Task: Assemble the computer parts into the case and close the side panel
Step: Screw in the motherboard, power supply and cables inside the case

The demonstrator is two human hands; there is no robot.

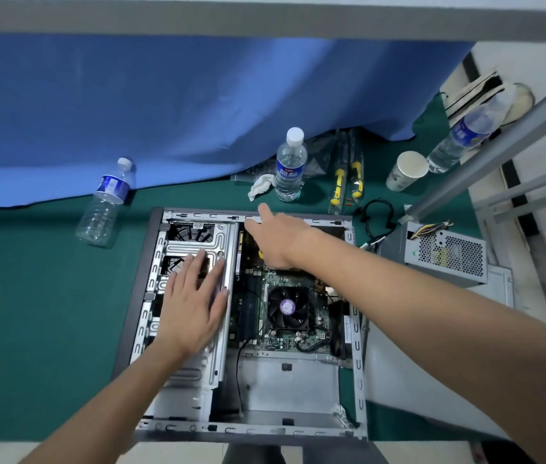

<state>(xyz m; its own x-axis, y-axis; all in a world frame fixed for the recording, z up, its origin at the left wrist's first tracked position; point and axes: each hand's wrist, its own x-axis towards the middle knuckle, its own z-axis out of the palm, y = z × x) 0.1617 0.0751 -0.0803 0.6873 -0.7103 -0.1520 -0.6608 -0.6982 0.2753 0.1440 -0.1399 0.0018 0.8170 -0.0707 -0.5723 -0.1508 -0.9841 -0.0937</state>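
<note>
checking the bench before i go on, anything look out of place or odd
Yes. An empty bottle lies tipped on the green mat left of the case, while the bottle behind the case stands upright. A crumpled tissue sits beside it. The power supply is outside the case, on the right.

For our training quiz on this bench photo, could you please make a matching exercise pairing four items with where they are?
Column one:
1. power supply
2. CPU fan
3. paper cup
4. left hand

Column two:
A. inside the open case, on the motherboard
B. resting flat on the metal drive cage
C. on the table outside the case, to its right
D. on the green mat between two upright water bottles

Pairs: 1-C, 2-A, 3-D, 4-B
</note>
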